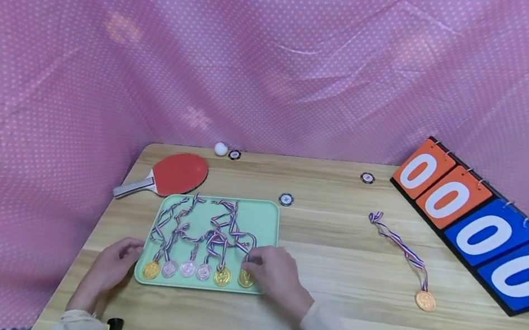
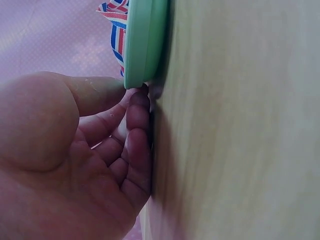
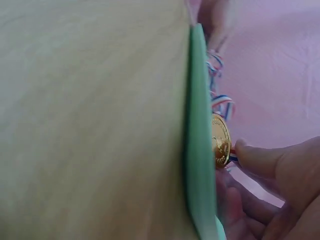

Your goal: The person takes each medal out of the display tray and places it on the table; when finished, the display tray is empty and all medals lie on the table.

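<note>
With my left fingers point(image 2: 138, 150) gripping the tray point(image 1: 259, 220) at its left edge, I should ease its rightmost gold medal point(image 1: 245, 279) flat by the ribbon point(image 3: 233, 156) my right fingers point(image 1: 264, 254) pinch.

A: Here's your green tray point(image 1: 258, 218), shallow and round-cornered, flat on the table point(image 1: 331, 264), its left edge in your left hand point(image 1: 115, 265)!

B: And what a line-up inside! One gold medal point(image 1: 151, 270), three silvery medals point(image 1: 188, 269), another gold disc point(image 1: 222, 277), side by side along the edge nearest you!

A: Striped ribbons point(image 1: 216, 236), red, white and blue, tangling toward the far side!

B: Rightmost, your embossed gold medal point(image 1: 245, 279), ribbon pinched by your right hand point(image 1: 277, 274)!
</note>
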The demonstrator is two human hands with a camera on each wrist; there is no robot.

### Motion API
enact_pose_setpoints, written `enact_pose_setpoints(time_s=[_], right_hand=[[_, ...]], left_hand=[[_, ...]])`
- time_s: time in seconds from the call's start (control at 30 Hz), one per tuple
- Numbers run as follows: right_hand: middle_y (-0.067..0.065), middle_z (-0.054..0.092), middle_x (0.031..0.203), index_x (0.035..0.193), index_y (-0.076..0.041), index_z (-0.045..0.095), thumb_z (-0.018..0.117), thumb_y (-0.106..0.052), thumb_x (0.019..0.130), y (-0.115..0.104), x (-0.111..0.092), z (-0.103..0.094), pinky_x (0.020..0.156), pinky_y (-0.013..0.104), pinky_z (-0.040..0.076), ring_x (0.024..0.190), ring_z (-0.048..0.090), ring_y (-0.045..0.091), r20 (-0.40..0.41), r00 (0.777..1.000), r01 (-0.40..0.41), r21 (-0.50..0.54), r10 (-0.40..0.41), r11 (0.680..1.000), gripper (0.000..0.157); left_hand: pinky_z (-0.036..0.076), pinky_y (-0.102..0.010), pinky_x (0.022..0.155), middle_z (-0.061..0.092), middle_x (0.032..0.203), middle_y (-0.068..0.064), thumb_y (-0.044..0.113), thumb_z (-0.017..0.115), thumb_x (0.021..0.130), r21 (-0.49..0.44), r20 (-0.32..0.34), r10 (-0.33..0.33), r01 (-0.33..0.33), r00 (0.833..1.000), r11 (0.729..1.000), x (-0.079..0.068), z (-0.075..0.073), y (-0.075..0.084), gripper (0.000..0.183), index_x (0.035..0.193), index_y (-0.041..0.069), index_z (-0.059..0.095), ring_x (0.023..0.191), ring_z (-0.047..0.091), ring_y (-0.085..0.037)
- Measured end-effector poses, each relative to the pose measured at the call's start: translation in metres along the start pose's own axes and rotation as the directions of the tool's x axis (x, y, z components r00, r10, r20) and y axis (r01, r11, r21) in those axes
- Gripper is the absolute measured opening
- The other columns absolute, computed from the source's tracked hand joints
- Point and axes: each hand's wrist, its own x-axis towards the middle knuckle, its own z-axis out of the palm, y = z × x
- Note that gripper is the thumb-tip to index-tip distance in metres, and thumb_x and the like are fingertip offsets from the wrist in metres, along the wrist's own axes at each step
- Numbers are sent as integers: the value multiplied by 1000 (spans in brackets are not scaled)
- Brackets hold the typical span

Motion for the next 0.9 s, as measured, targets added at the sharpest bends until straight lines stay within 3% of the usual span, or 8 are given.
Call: enact_pose_setpoints(time_s=[0.3, 0.57, 0.7, 0.9], right_hand=[[-14, 65, 70, 79, -28, 71, 71, -30, 87, 0, -8, -17, 59, 24, 40, 64, 52, 7, 44, 998, -36, 41, 34, 999, 8], [-10, 71, 74, 78, -23, 73, 74, -22, 85, 15, -15, -27, 67, 25, 49, 71, 62, 9, 95, 995, -38, 250, 14, 967, 7], [-7, 74, 81, 83, -19, 76, 74, -22, 84, 19, -20, -41, 74, 28, 49, 78, 63, 12, 129, 991, -86, 328, 45, 941, 3], [-2, 75, 90, 91, -13, 77, 74, -21, 85, 20, -26, -74, 79, 31, 50, 85, 65, 13, 129, 990, -109, 369, 66, 923, 11]], left_hand=[[41, -34, 85, 63, 116, -11, 40, 43, 103, 25, -12, -5, 5, 1000, 1000, 0, 1, -1, 43, 132, 12, 57, 108, 56, -25], [42, -37, 87, 63, 117, -11, 42, 42, 103, 31, -13, -1, 2, 1000, 1000, 1, 1, 0, 44, 132, 12, 56, 109, 56, -26], [41, -36, 87, 63, 116, -10, 43, 42, 102, 37, -20, 0, 1, 1000, 999, 1, 2, -1, 44, 132, 13, 57, 110, 55, -25], [41, -38, 88, 62, 117, -11, 42, 42, 102, 36, -23, -5, 6, 1000, 999, 0, 2, 1, 44, 132, 12, 56, 111, 55, -27]])
